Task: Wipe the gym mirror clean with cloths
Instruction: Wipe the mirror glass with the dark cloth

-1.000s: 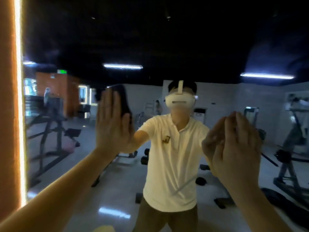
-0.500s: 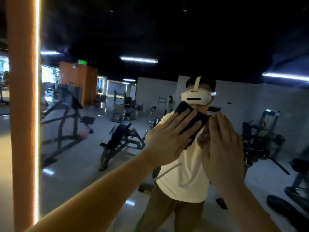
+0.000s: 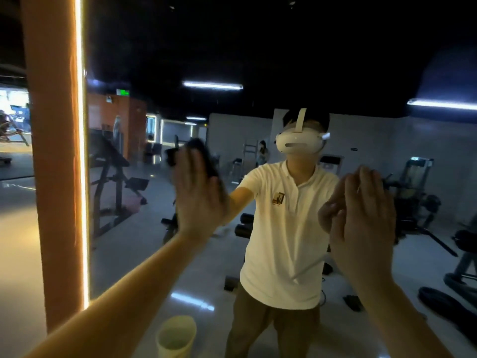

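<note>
I have the left hand upright and flat, with its fingers straight and close together. Its palm presses a dark cloth against the mirror. The cloth lies between the palm and the glass. It shows above the fingertips and along the hand's right edge, and the palm hides the rest. No finger curls round it, so only the flat hand's pressure keeps it there.

The right hand is also raised, well to the right of the left one and slightly lower. Its fingers are straight and together, and its palm faces the glass. Its reflection meets it along the left edge, so it is on the glass or very near it. I cannot tell whether a 2nd cloth lies under this palm, because the hand covers whatever is there.

The mirror's left edge runs along a bright light strip on an orange pillar. In the glass I see a white polo shirt, a white headset and dark gym machines. A pale bucket sits at the bottom of the view, below the left forearm.
</note>
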A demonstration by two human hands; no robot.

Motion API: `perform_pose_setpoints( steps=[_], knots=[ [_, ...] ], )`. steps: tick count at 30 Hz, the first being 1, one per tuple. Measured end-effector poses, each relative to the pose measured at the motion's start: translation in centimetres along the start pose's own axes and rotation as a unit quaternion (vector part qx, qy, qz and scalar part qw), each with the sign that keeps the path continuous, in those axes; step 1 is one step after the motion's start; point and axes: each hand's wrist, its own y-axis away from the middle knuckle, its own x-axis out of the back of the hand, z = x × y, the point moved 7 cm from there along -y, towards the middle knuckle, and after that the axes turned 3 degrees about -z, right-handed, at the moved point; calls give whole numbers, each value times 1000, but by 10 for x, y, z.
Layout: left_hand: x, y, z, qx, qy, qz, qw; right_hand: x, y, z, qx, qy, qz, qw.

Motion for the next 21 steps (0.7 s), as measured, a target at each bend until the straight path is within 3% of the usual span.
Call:
perform_pose_setpoints(
  steps=[3, 5, 7, 8, 11, 13, 15, 18, 19, 21],
  knots=[
    [-27, 17, 101, -135, 19, -59, 989, -4, 0, -2, -9, -19, 0, 1000],
    [-35, 35, 156, -272, 28, -103, 956, -6, 1, 0, -15, -21, -2, 1000],
    [-41, 46, 167, -380, -9, -124, 916, -6, 2, 1, -22, -23, -2, 999],
    [-39, 42, 156, -387, -26, -117, 914, -5, 2, -1, -24, -31, 3, 999],
    [-24, 14, 78, -257, -12, -81, 963, 0, 0, -20, -6, -47, 18, 999],
    [-2, 10, 11, -166, -5, -14, 986, -5, -1, -37, 16, -36, 14, 999],
    [19, 15, -58, -110, -11, 42, 993, -13, -1, -46, 23, -19, 9, 1000],
    [26, 19, -110, 55, 31, 32, 998, -21, -1, -48, 21, -5, 9, 1000],
    [19, 20, -103, 72, 36, 23, 996, -22, -1, -48, 24, -4, 9, 1000],
    [0, 29, -57, 8, 21, 7, 1000, -20, 0, -44, 38, -2, 0, 999]
  ],
)
